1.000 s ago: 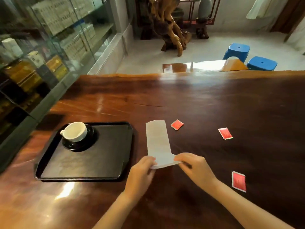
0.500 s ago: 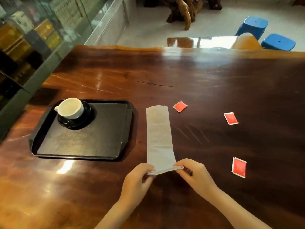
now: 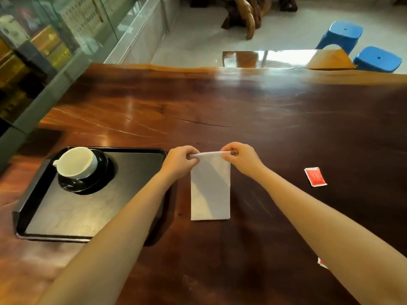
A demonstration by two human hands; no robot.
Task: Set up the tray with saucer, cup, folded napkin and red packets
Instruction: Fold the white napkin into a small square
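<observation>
Left hand, right hand now at napkin's far edge, napkin halved.

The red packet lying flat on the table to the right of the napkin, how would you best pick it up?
Probably pinch the red foil packet by a short edge, from above. It lies flat and thin on the dark wooden table, clear of other things, so fingers must catch an edge or slide it first.

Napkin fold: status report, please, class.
Left hand, right hand: both pinching napkin far edge. Cup on saucer in tray. Nothing obstructing.
</observation>
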